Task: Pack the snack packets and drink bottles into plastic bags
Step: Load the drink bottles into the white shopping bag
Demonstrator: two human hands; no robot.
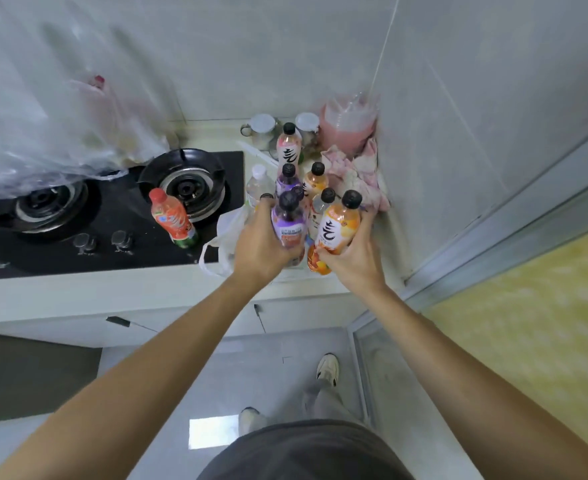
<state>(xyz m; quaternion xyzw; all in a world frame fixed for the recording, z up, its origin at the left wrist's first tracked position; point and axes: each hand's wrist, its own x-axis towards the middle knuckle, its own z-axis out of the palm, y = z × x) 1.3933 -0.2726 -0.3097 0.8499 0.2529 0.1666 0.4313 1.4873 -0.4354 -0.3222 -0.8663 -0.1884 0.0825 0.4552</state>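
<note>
Head view: both hands are on bottles at the counter, just right of the stove. Left hand wraps a purple bottle, fingers curled round its body. Right hand grips an orange bottle low on the label, cap tilted away from the stove. Both look lifted or tipped out of the bottle cluster, likely so they clear their neighbours for bagging. White bag lies slack on the counter between stove and cluster, touching the left hand's side; mouth not held open, so loading probably needs a hand freed first. Red bottle stands alone on the stove glass, apart from the rest. Clear bag hangs above the stove, blurred. No snack packets that I can make out.
</note>
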